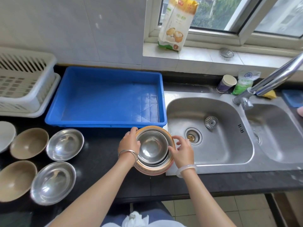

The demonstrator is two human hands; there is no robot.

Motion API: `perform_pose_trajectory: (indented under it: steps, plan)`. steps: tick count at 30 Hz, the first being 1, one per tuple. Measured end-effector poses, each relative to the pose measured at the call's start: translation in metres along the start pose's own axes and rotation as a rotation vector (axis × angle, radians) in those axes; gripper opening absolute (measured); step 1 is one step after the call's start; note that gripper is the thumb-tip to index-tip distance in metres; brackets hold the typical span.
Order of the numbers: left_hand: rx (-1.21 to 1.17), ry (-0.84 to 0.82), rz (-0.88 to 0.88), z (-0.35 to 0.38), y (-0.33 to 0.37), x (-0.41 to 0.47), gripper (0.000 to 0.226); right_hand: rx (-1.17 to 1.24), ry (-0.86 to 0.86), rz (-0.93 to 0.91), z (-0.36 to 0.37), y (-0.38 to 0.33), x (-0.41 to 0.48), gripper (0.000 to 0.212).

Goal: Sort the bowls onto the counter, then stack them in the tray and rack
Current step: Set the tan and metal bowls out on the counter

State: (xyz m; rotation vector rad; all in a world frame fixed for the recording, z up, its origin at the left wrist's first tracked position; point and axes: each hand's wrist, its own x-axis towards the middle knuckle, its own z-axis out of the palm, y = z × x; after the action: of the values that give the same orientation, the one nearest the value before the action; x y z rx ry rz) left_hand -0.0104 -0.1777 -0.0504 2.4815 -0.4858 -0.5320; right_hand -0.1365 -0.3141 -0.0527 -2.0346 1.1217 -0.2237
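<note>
A stack of nested bowls (pixel 153 149) stands on the black counter beside the sink, steel bowls inside an orange-rimmed one. My left hand (pixel 129 143) grips the stack's left rim. My right hand (pixel 182 150) touches the right rim with its fingers spread. Two steel bowls (pixel 65 144) (pixel 53 183) and two brown bowls (pixel 29 143) (pixel 16 180) lie sorted on the counter at the left, with a white bowl (pixel 5 135) at the edge. The blue tray (pixel 105 123) behind holds nothing. The white rack (pixel 24 82) stands at the far left.
A double steel sink (pixel 229 154) with a loose strainer and a faucet (pixel 270 81) lies to the right. A paper cup (pixel 227 83), a green bag and a sponge stand behind it. A flour bag (pixel 176 25) rests on the windowsill.
</note>
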Motion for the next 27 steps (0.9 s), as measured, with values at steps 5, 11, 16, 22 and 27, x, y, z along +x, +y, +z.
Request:
perform_pose_trajectory:
  steps: [5, 11, 16, 22, 27]
  plan:
    - [-0.014, -0.013, -0.013, -0.001, -0.003, 0.001, 0.022, -0.066, 0.017, -0.118, -0.001, -0.004, -0.006, 0.015]
    - [-0.016, 0.002, -0.001, 0.0, -0.004, 0.002, 0.02, -0.116, -0.144, -0.045, 0.003, -0.017, -0.005, 0.029]
    - [-0.005, 0.007, 0.0, -0.001, -0.004, 0.002, 0.019, -0.299, -0.031, -0.098, 0.008, -0.017, -0.008, 0.028]
    - [-0.031, 0.023, 0.003, 0.0, -0.007, 0.002, 0.016, -0.601, -0.038, -0.154, 0.015, -0.025, -0.007, 0.032]
    - [-0.057, 0.007, -0.006, -0.002, -0.008, 0.001, 0.017, -0.397, -0.051, -0.004, 0.009, -0.032, 0.001, 0.013]
